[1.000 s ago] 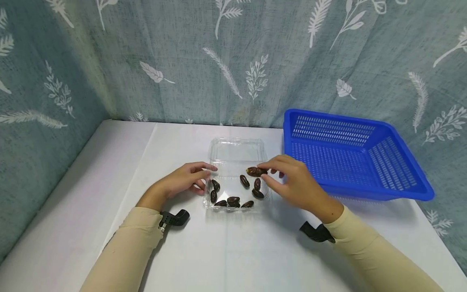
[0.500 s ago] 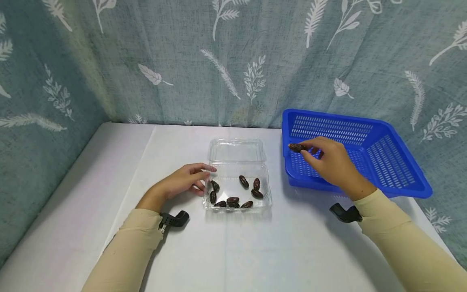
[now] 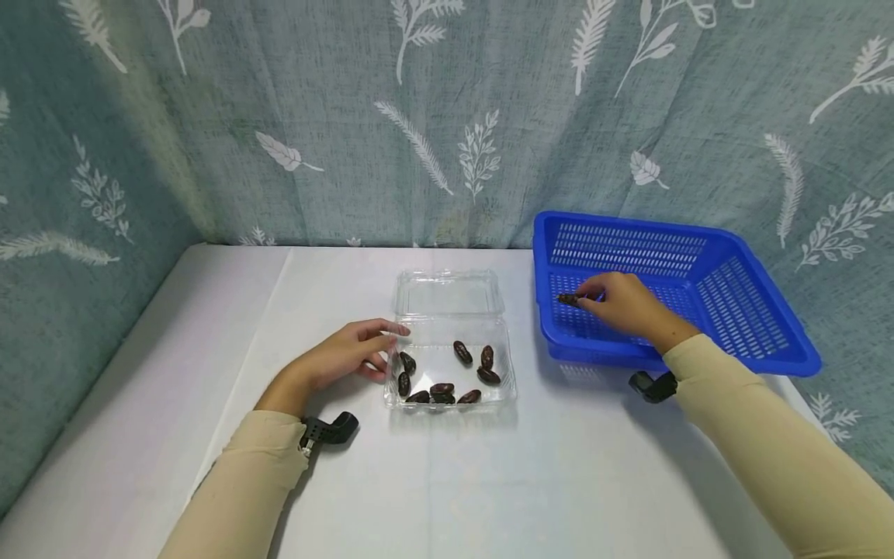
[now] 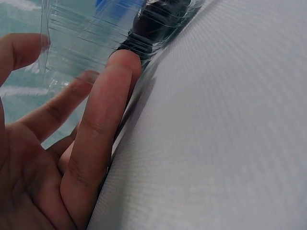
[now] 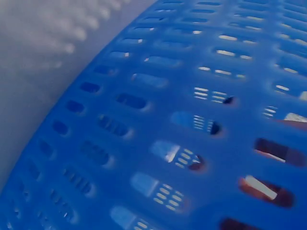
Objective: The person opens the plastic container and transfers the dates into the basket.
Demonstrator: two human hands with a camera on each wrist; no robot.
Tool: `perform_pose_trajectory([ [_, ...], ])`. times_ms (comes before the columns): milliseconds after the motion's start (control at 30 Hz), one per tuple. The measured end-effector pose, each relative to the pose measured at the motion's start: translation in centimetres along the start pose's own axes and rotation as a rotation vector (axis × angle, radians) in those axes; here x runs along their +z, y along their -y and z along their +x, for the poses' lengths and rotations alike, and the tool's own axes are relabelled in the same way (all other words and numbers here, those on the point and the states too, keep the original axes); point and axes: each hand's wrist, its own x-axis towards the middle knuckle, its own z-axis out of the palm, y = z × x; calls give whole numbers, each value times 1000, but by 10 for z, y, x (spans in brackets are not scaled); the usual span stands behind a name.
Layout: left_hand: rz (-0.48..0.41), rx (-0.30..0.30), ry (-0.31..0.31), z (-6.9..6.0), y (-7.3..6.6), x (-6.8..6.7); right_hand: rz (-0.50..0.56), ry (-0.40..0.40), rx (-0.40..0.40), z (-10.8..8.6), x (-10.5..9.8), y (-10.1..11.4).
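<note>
My left hand (image 3: 349, 355) rests against the left side of a clear plastic clamshell container (image 3: 508, 365). In the left wrist view its fingers (image 4: 98, 120) lie relaxed and touch the transparent wall, with a dark shape behind the plastic. Several dark brown dates (image 3: 462, 352) lie inside the container, whose lid (image 3: 449, 293) is folded back. At the right, my right hand (image 3: 624, 307) is inside the blue basket (image 3: 740, 365) and pinches a date (image 3: 568, 300) by one end. The basket's slotted wall (image 5: 158, 115) fills the right wrist view and hides that hand.
A white-covered table (image 3: 447, 481) carries both containers, the basket standing at the back right. Behind it hangs a grey-green curtain (image 3: 335, 202) with white leaf prints.
My right hand has carried the date from above the container rightward to the basket and then lowered it inside. The left hand stays against the container.
</note>
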Motion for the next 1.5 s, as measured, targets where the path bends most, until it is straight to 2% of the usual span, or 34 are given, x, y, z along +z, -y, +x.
perform_pose_trajectory([
  [267,5,11,-15,-2,-4,1,-38,79,9,7,7,-5],
  [433,1,-17,-6,-2,-3,1,-58,129,-17,8,11,-9],
  [767,-8,-6,-10,-4,1,1,-97,161,-12,9,12,-7],
  [867,-10,-2,-8,-4,1,2,-107,109,-4,5,10,-4],
  [1000,-11,3,-8,-4,-1,3,-65,-74,-29,-5,4,7],
  [1067,-15,5,-6,-3,-2,4,-24,-187,-76,-11,2,17],
  [1133,-17,5,-1,-3,-1,4,20,-293,-159,-17,3,29],
  [1200,-21,4,3,-3,0,3,56,-366,-246,-22,7,43],
  [1333,-22,3,1,-4,-2,3,131,-411,-396,-27,17,70],
  [1500,-43,3,2,-4,-3,3,275,-359,-486,-31,37,100],
])
